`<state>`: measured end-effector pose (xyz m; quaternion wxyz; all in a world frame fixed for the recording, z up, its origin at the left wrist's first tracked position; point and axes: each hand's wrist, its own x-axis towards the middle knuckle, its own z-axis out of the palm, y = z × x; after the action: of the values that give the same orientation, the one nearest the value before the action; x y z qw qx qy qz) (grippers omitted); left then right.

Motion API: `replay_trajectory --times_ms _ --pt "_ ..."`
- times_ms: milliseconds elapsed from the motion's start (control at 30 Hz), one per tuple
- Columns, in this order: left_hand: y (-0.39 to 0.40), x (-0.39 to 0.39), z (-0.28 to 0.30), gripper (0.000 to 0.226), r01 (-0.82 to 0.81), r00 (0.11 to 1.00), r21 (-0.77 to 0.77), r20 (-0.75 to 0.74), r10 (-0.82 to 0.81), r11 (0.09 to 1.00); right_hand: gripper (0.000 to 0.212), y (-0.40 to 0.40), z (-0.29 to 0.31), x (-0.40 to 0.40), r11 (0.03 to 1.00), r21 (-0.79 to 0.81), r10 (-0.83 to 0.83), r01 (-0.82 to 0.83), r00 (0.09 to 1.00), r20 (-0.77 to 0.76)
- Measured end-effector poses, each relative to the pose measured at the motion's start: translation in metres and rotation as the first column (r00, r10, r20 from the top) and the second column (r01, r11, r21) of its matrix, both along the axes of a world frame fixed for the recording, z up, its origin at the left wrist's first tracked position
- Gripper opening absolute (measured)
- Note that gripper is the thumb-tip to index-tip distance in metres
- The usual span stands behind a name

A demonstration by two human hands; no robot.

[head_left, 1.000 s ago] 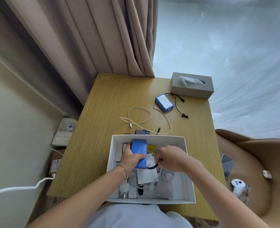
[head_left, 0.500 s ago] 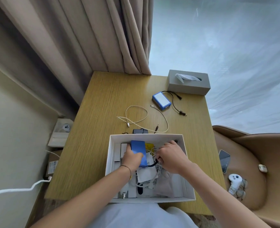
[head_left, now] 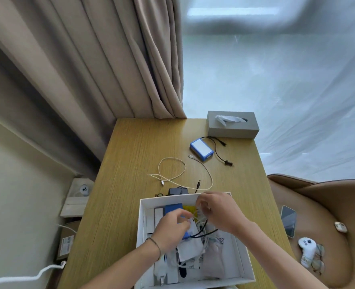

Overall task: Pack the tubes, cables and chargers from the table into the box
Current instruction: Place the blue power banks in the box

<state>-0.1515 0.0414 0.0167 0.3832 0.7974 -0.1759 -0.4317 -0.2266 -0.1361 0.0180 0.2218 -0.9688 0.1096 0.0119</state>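
Both hands in white box (head_left: 143, 207). Left hand (head_left: 173, 230) fingers curled over blue pack (head_left: 173, 208); right hand (head_left: 218, 211) fingers pinch white cables (head_left: 199, 221) (blurred) near far rim. Beyond fingers, cream cable (head_left: 172, 174) loose on table (head_left: 130, 155).

A grey tissue box (head_left: 233, 127) sits far beyond the hands; right of them, a phone (head_left: 288, 221), white controller (head_left: 307, 248) and glasses (head_left: 318, 260) lie on a brown armchair (head_left: 326, 195).

Both hands work inside the white box (head_left: 143, 224) at 6 o'clock: the left hand (head_left: 173, 228) rests on a blue battery pack (head_left: 172, 208), the right hand (head_left: 218, 211) pinches white cables (head_left: 199, 221). At 12 o'clock on the wooden table (head_left: 130, 163) lie a cream cable (head_left: 172, 178), another blue pack (head_left: 201, 149) and a tissue box (head_left: 233, 131).
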Motion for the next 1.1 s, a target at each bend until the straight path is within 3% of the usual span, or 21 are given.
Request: replay_trajectory --times_ms 133,267,400,633,900,1100 --pt "-0.04 0.016 0.026 0.022 0.046 0.996 -0.089 0.079 -0.039 0.995 0.024 -0.021 0.02 0.015 0.989 0.017 -0.148 0.147 0.984 0.1" --pt "-0.086 0.045 0.036 0.021 0.062 0.99 -0.082 0.135 -0.05 0.995 0.027 -0.047 0.029 0.028 0.906 0.099 -0.424 0.412 0.887 0.183" --pt "-0.13 0.079 0.027 0.018 0.064 0.974 -0.015 0.218 -0.06 0.998 0.031 -0.081 0.025 0.044 0.809 0.181 -0.584 0.56 0.8 0.136" --pt "-0.198 0.133 -0.017 0.029 0.044 0.933 0.164 0.346 -0.1 0.985 0.03 -0.126 -0.006 0.074 0.731 0.201 -0.67 0.652 0.742 0.033" --pt "-0.258 0.173 -0.068 0.092 0.088 0.829 0.384 0.484 -0.282 0.919 0.029 -0.153 -0.043 0.094 0.706 0.221 -0.681 0.673 0.731 -0.047" --pt "-0.283 0.2 -0.097 0.127 0.167 0.784 0.481 0.465 -0.412 0.861 0.027 -0.165 -0.055 0.1 0.712 0.263 -0.663 0.651 0.747 -0.053"
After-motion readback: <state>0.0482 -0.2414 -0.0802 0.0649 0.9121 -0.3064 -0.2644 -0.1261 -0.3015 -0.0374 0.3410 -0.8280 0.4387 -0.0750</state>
